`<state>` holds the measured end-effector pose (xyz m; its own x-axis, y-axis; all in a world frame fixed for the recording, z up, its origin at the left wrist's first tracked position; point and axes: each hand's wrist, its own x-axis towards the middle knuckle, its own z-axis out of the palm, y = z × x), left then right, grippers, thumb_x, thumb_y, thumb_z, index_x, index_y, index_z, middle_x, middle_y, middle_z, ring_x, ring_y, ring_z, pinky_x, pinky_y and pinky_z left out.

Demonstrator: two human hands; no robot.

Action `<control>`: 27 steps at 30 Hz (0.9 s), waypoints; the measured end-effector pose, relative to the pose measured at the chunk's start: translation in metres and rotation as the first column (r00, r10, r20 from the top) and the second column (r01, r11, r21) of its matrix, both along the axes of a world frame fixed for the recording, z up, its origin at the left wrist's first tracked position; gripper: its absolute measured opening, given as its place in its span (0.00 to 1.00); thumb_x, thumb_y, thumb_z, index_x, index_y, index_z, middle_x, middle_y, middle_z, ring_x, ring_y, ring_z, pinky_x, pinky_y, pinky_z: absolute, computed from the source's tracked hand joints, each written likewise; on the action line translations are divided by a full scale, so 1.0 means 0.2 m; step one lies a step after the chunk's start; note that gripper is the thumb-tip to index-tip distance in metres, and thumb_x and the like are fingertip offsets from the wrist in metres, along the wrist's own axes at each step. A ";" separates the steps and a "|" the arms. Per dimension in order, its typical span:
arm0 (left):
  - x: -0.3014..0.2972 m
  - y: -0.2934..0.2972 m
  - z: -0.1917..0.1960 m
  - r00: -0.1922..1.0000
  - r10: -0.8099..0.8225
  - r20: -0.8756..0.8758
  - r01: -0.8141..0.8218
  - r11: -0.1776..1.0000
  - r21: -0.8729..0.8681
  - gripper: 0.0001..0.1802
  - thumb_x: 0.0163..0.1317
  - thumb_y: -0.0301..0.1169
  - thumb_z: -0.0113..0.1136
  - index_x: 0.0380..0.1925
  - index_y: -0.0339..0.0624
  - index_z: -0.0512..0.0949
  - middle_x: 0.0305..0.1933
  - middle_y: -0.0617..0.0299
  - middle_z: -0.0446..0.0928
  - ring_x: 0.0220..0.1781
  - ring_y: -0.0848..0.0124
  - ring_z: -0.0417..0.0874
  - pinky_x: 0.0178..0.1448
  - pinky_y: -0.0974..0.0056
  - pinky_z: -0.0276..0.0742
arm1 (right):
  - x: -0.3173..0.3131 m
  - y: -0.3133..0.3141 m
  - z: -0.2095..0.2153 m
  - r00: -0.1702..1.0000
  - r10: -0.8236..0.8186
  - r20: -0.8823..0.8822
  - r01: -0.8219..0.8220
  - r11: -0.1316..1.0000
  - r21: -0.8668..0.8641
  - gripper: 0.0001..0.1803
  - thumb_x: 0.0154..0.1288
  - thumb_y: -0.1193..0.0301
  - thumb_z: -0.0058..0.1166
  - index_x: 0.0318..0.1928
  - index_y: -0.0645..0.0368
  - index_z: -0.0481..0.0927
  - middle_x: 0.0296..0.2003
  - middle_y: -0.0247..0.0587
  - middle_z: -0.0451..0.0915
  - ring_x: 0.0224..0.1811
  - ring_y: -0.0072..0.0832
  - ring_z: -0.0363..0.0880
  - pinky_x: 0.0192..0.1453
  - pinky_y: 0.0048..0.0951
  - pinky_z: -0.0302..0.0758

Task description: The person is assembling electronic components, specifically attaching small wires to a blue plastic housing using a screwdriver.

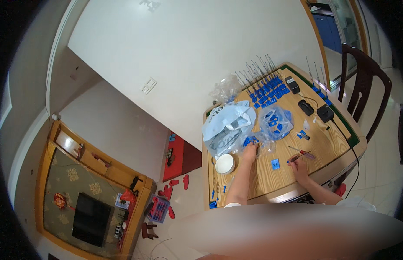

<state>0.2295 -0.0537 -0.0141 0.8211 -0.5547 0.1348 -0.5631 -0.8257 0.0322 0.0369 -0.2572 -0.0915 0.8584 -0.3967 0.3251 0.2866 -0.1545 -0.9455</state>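
Note:
My left hand (250, 150) reaches to small blue plastic pieces (250, 141) at the mouth of a clear bag (266, 145). Its fingers are drawn together; what they grip is too small to tell. Over the table's near right part, my right hand (299, 167) is closed on a thin rod (302, 155) with a brownish coil and a blue end. Just beyond it lies a screwdriver (306, 154) with a reddish, see-through handle. A blue square card or packet (275, 164) rests between the hands. Another clear bag (277, 122) holds more blue pieces.
Rows of blue bases with springs and upright rods (266, 89) fill the table's far side. A white bowl (225, 164) and a pale blue plastic bag (229, 128) stand left. Black adapters (325, 113) with a cable lie right, near a dark chair (364, 82).

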 end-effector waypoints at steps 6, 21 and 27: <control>-0.01 0.04 0.08 0.973 -0.135 0.189 0.140 0.990 -0.015 0.13 0.54 0.28 0.54 0.41 0.43 0.76 0.39 0.51 0.74 0.46 0.53 0.76 0.47 0.54 0.74 | -0.04 0.02 0.10 0.999 0.015 0.034 -0.012 0.995 -0.100 0.06 0.62 0.74 0.49 0.38 0.63 0.76 0.30 0.44 0.79 0.33 0.32 0.79 0.36 0.30 0.73; -1.00 0.05 0.31 0.983 0.067 -0.174 -0.176 0.035 -0.984 0.08 0.56 0.21 0.62 0.36 0.32 0.78 0.35 0.61 0.79 0.37 0.77 0.78 0.45 0.72 0.74 | -0.06 0.24 0.88 0.881 0.447 0.152 -0.468 0.870 0.154 0.09 0.66 0.75 0.48 0.41 0.70 0.73 0.37 0.39 0.79 0.40 0.24 0.78 0.44 0.27 0.76; -1.19 0.13 0.45 0.978 0.199 -0.058 -0.079 0.100 -0.992 0.08 0.56 0.23 0.62 0.37 0.34 0.79 0.32 0.63 0.79 0.36 0.78 0.77 0.44 0.72 0.73 | -0.08 0.37 1.18 0.712 0.685 0.156 -0.638 0.723 -0.263 0.10 0.64 0.74 0.51 0.41 0.69 0.73 0.34 0.43 0.80 0.39 0.23 0.79 0.42 0.28 0.75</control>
<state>-0.0080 -0.0275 0.0756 0.8213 0.2393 0.5179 -0.4917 -0.1638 0.8552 0.0205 -0.1835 0.1453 0.7694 0.3293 0.5474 0.5792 0.0016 -0.8152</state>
